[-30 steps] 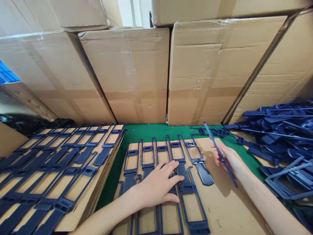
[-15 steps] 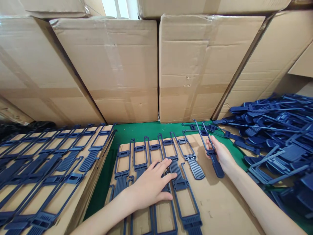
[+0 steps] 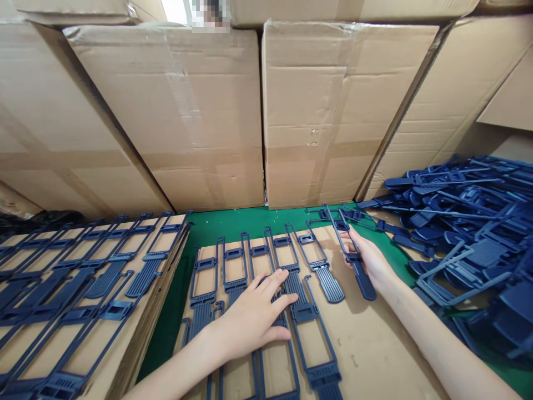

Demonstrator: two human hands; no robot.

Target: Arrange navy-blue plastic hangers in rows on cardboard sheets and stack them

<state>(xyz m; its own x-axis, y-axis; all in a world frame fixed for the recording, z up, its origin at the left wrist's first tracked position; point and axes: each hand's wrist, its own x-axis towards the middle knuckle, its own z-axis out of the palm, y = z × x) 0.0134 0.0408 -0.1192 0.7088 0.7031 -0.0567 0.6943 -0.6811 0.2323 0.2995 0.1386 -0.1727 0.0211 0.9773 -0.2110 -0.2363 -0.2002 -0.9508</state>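
My right hand (image 3: 368, 258) pinches a dark blue plastic frame piece (image 3: 363, 280), with two long bars and a flat rounded paddle end. The piece is tilted above the right part of a cardboard sheet (image 3: 366, 344). My left hand (image 3: 258, 316) lies palm down over the rows of similar pieces on that sheet, fingers spread. Under its palm several pieces are partly hidden. Between the hands lies a piece with a ribbed paddle (image 3: 328, 283), and below it another frame piece (image 3: 318, 341) points the opposite way.
On the right, a tangled heap of blue pieces (image 3: 470, 216) spreads over the green surface (image 3: 225, 225). A second cardboard stack (image 3: 137, 344) at left carries more rows of them. Large cardboard boxes (image 3: 200, 122) form a wall behind. A pixelated part of a person (image 3: 210, 14) appears at the top.
The whole scene has shifted slightly left in view. Both hands keep about the same place and hold. The pixelated part of a person has come into sight above the boxes.
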